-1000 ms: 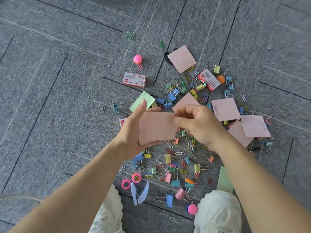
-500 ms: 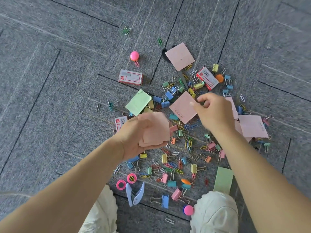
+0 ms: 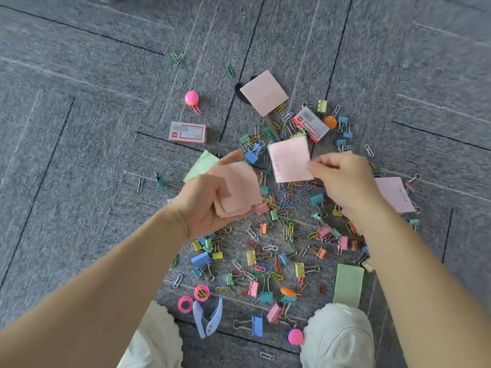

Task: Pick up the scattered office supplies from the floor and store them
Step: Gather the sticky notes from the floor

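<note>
Paper squares: left hand (image 3: 210, 205) grips 1 pink stack (image 3: 239, 189); right hand (image 3: 345, 181) pinches 1 pink sheet (image 3: 289, 160) by its edge.

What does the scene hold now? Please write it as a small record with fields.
Left hand: holds a stack of pink notes
Right hand: pinches a single pink note by its edge
Floor: grey carpet
On the floor: top pink note, green note, two red-and-white boxes, many binder clips and paper clips
Storage container: none visible
</note>
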